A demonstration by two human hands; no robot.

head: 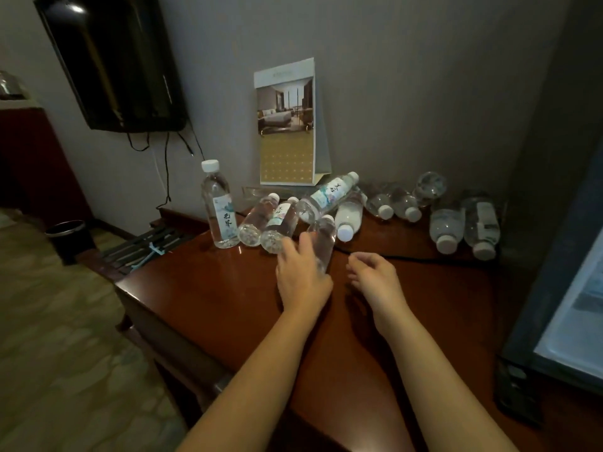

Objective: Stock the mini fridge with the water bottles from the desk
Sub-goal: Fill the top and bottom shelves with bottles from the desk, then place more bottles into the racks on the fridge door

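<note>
Reaching over the dark wooden counter (195, 288), the left hand (301, 278) was wrapped around a clear water bottle (323, 238) that lay with its white cap pointing away, thumb and fingers curled on its near end. The right hand (375, 277) hovered just beside it, loosely curled and grasping nothing. Left of the held bottle one upright bottle (220, 207) stood, with two more lying beside it, bases toward the camera. Behind, a labelled bottle (329, 195) rested tilted across the others, and further bottles lay scattered to the far right near the wall. A tent card (287, 122) with a room photo stood at the back of the counter. At the right edge the open fridge (574, 305) showed a pale interior. A television (111, 60) hung on the wall at far left.
</note>
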